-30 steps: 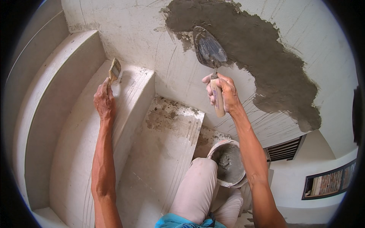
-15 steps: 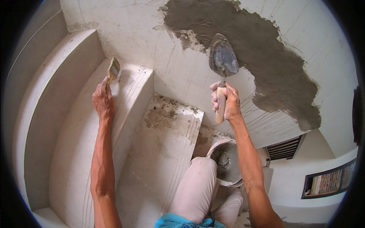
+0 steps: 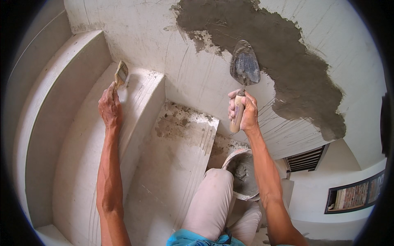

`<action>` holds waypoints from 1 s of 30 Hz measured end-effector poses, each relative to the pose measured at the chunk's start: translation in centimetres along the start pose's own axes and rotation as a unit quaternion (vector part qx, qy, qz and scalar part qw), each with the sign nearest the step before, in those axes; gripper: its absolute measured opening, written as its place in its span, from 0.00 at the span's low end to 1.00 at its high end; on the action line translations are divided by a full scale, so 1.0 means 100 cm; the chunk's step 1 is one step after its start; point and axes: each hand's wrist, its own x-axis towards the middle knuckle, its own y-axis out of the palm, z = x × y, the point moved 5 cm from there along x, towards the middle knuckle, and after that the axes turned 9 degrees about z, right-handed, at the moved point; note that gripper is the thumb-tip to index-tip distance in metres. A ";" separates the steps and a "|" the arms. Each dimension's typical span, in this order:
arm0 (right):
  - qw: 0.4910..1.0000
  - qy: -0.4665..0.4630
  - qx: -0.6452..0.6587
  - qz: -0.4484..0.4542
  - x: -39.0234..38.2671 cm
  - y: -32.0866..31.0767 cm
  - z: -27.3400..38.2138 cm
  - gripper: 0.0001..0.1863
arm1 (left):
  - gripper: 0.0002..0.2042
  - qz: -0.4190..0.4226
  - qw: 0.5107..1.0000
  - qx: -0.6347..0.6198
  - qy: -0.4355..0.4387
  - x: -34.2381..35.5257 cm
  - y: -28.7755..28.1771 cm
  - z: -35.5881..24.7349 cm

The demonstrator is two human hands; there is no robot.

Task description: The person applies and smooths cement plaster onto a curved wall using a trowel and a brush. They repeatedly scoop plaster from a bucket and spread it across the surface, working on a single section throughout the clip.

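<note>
Gripping a wooden handle, the right hand is wrapped tight around a trowel, whose pointed steel blade stands upright against the white wall, just at the edge of the wet grey mortar patch. The trowel looks stiff and fairly light; the rounded handle is the only sensible place to take it, since the blade is thin-edged and smeared with mortar that would be gritty and slick. The mortar itself seems heavy, soft and sticky, likely to sag or drop if loaded too thickly.

The left hand is closed around the handle of a small paintbrush, bristles up, resting on the top of a pale stepped ledge. The brush should be very light, with a stiff handle and soft bristles.

Lower down, between the person's bent knee and the wall, sits a round bucket with mortar in it; full, it would be heavy, best lifted by the rim.

Counted: one trowel, one paintbrush, one bucket, one mortar patch, two hands. A dark vent grille is set low in the wall to the right.
</note>
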 end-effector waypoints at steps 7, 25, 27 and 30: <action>0.999 0.024 -0.026 0.033 0.021 0.018 0.006 0.20 | 0.14 0.004 1.000 -0.008 0.005 0.002 0.002 0.000; 0.999 -0.007 0.005 0.035 0.034 0.049 0.013 0.18 | 0.14 -0.011 1.000 0.005 0.004 0.001 0.003 0.006; 0.999 -0.010 -0.001 0.042 0.047 0.056 0.012 0.17 | 0.13 -0.015 1.000 0.001 0.009 0.001 0.003 0.005; 0.999 -0.004 -0.013 0.046 0.061 0.065 0.011 0.17 | 0.13 -0.014 1.000 -0.005 0.008 0.001 0.004 0.004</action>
